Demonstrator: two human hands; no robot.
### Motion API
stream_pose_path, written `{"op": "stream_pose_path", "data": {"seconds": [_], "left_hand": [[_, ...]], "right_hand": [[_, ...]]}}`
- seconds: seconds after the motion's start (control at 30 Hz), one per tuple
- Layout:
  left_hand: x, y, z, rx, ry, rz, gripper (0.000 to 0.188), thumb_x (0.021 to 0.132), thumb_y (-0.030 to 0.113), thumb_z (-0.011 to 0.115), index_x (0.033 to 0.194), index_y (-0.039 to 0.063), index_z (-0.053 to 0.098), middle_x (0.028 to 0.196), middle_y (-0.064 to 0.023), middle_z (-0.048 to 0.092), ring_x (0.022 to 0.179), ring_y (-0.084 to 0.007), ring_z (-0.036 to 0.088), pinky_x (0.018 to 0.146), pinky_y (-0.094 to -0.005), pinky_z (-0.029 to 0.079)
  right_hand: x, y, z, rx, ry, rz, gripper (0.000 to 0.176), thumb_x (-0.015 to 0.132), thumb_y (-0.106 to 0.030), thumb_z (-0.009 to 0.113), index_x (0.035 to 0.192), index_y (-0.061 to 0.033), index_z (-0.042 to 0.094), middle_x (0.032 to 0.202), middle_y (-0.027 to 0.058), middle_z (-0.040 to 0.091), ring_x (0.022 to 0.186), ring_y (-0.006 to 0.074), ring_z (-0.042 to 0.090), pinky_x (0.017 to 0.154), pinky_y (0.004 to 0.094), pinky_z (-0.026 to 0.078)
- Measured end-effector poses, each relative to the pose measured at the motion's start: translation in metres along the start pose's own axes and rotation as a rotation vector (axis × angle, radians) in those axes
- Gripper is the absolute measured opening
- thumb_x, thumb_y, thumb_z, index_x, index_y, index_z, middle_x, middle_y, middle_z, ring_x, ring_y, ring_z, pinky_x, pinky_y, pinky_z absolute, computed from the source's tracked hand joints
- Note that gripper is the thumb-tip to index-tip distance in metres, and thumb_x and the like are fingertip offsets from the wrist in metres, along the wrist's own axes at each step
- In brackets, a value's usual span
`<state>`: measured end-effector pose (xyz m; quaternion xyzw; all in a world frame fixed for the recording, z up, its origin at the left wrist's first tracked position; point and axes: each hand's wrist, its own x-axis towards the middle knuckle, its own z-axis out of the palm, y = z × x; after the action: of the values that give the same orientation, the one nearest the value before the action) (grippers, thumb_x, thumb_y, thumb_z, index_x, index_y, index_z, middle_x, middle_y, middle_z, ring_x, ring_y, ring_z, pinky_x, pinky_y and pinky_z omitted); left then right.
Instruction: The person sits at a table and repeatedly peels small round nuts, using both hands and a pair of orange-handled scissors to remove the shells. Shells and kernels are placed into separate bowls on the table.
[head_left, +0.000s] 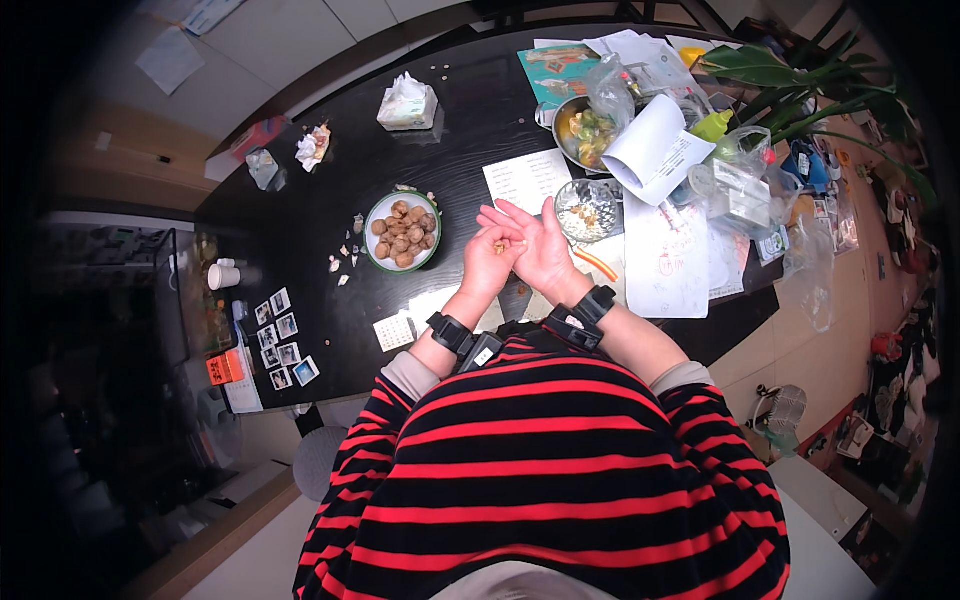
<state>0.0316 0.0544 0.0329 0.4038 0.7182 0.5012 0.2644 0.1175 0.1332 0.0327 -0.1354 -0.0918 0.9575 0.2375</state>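
My left hand (487, 259) is curled, with a small tan piece, perhaps walnut, at its fingers; its fingertips meet the palm of my right hand. My right hand (544, 251) is palm up with its fingers spread; whether a crumb lies in it is too small to tell. Left of both hands, a green-rimmed white plate (373, 255) holds several whole walnuts (405, 234). Beside the right fingers stands a clear glass bowl (587, 210) with pale bits and brown pieces in it. Orange-and-yellow tool handles (596, 264) lie just below that bowl.
Handwritten sheets (525, 176) lie beyond the hands. A metal bowl of peels (574, 142), papers and plastic bags crowd the right. A tissue box (407, 106) stands at the far side. Shell bits lie by the plate; small photos (287, 325) and a paper cup (223, 277) are at left.
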Motion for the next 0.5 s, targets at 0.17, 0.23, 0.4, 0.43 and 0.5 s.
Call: {"op": "stream_pose_path", "data": {"seconds": [0.17, 0.23, 0.4, 0.43, 0.5], "left_hand": [[-0.003, -0.005, -0.004, 0.055, 0.036, 0.065, 0.014, 0.069, 0.001, 0.073, 0.081, 0.002, 0.067, 0.078, -0.0076, 0.062, 0.069, -0.0151, 0.059, 0.065, -0.0271, 0.048], [-0.002, -0.007, -0.005, 0.013, 0.047, 0.052, 0.014, 0.069, 0.002, 0.073, 0.081, 0.002, 0.067, 0.078, -0.0077, 0.062, 0.070, -0.0154, 0.059, 0.066, -0.0271, 0.048], [-0.001, -0.018, -0.015, -0.325, 0.025, -0.165, 0.004, 0.079, 0.000, 0.067, 0.081, 0.000, 0.064, 0.072, -0.0054, 0.061, 0.058, -0.0125, 0.054, 0.055, -0.0258, 0.045], [0.000, -0.020, -0.020, -0.513, 0.001, -0.319, 0.003, 0.081, 0.000, 0.065, 0.082, 0.000, 0.063, 0.070, -0.0047, 0.060, 0.055, -0.0117, 0.053, 0.052, -0.0253, 0.045], [0.004, -0.026, -0.029, -0.652, 0.056, -0.324, 0.002, 0.086, 0.002, 0.062, 0.084, 0.001, 0.061, 0.066, -0.0029, 0.057, 0.051, -0.0099, 0.049, 0.047, -0.0234, 0.041]], "right_hand": [[0.004, 0.008, -0.001, -0.084, 0.001, 0.006, 0.086, 0.091, -0.065, 0.024, 0.139, 0.0059, 0.029, 0.142, 0.0237, 0.035, 0.133, 0.0331, 0.033, 0.112, 0.0430, 0.023], [0.005, 0.010, -0.001, -0.056, -0.006, 0.018, 0.086, 0.091, -0.065, 0.024, 0.139, 0.0062, 0.028, 0.143, 0.0235, 0.035, 0.133, 0.0330, 0.033, 0.113, 0.0427, 0.023], [0.009, 0.010, -0.013, -0.119, 0.017, 0.060, 0.081, 0.093, -0.063, 0.026, 0.140, 0.0033, 0.030, 0.141, 0.0222, 0.037, 0.133, 0.0316, 0.033, 0.110, 0.0430, 0.026], [0.010, 0.008, -0.019, -0.261, 0.025, 0.079, 0.079, 0.094, -0.062, 0.026, 0.140, 0.0023, 0.031, 0.142, 0.0212, 0.037, 0.134, 0.0314, 0.031, 0.110, 0.0431, 0.026], [0.013, 0.005, -0.031, -0.971, 0.063, 0.115, 0.069, 0.097, -0.055, 0.023, 0.138, -0.0016, 0.038, 0.146, 0.0164, 0.035, 0.137, 0.0290, 0.025, 0.110, 0.0431, 0.023]]}}
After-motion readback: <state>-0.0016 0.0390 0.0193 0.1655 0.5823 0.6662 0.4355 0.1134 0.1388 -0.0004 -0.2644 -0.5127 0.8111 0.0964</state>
